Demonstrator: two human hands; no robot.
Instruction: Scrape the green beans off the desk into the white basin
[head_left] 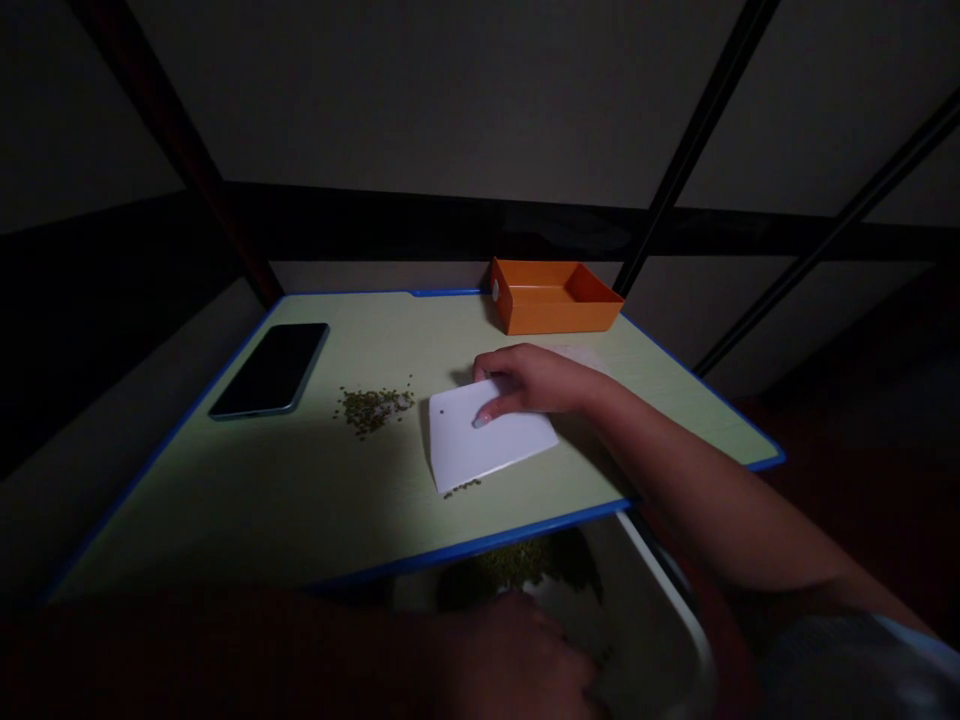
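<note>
My right hand (529, 380) is closed on a white flat card (480, 440) with a small dark hole near one corner, thumb on its near face. The card stands tilted, its lower edge at the table (337, 530). A few small greenish-brown grains (461, 489) lie by that edge. To the left of the card is a loose pile of the same grains (373, 408) with some pale bits among them. Low in the view, my left hand (517, 655) is in shadow over a white tub (660, 590) holding more grains (517, 562); its fingers are too dark to make out.
A phone (274, 370) with a dark screen lies at the table's left side. At the back right stands an orange open box (562, 315). A pale patch (577, 355) shows behind my right wrist. Blue edging rims the table, and a panelled wall (420, 100) rises behind it.
</note>
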